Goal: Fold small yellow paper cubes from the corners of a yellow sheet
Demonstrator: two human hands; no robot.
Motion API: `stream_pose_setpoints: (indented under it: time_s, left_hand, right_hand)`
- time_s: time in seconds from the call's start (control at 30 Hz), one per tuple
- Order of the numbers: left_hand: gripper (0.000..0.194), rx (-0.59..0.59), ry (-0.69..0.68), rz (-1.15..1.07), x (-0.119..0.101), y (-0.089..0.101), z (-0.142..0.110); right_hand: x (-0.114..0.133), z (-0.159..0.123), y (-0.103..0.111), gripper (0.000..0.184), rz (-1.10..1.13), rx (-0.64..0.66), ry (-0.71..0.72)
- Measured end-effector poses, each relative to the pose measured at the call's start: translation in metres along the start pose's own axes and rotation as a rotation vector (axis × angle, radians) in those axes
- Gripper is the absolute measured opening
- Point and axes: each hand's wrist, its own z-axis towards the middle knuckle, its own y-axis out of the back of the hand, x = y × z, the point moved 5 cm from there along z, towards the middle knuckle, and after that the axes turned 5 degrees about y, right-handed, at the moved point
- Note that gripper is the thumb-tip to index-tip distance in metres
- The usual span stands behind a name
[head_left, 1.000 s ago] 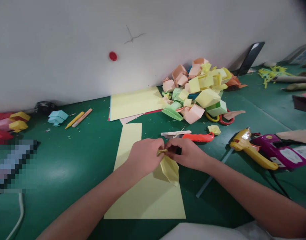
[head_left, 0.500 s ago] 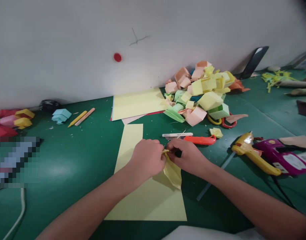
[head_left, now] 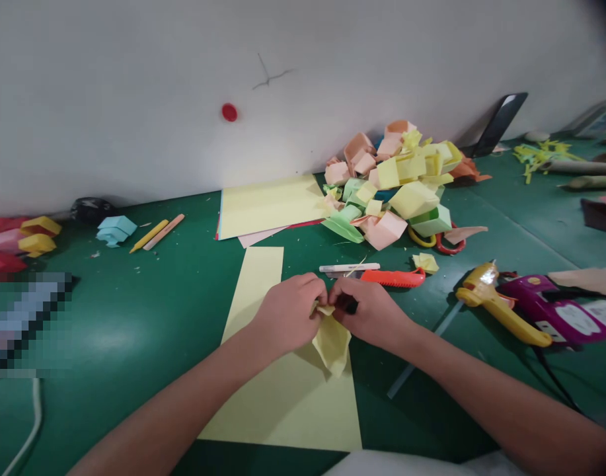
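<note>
Between my two hands is a small folded piece of yellow paper, its pointed lower end hanging down. My left hand pinches it from the left, and my right hand grips its upper right part, fingers curled. The fingertips nearly meet and hide part of the folds. Under my hands lies a larger pale yellow sheet with a strip cut away at its upper right. Just beyond my right hand are an orange-red utility knife and a white pen.
A heap of folded paper pieces rests against the wall, beside stacked coloured sheets. To the right lie a yellow glue gun with a glue stick and a purple device. Crayon-like sticks and a blue paper shape are at left.
The folded yellow paper has turned slightly between my fingers, its lower point shifting left. My hands stay close together, and the whole view has shifted a little.
</note>
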Motion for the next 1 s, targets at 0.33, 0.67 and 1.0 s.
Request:
stream_pose_setpoints:
  time_s: [0.33,0.67,1.0]
  left_hand:
    - [0.01,0.086,0.058,-0.226,0.007,0.005,-0.002]
    - [0.008,0.083,0.129,-0.034,0.005,-0.003,-0.001]
    - [0.016,0.04,0.067,0.244,-0.004,-0.005,-0.005]
  right_hand:
    - [0.001,0.0,-0.002,0.024,-0.06,0.035,0.174]
    - [0.009,-0.003,0.001,0.028,-0.011,0.163,0.102]
    - [0.0,-0.002,-0.006,0.022,0.396,0.144,-0.045]
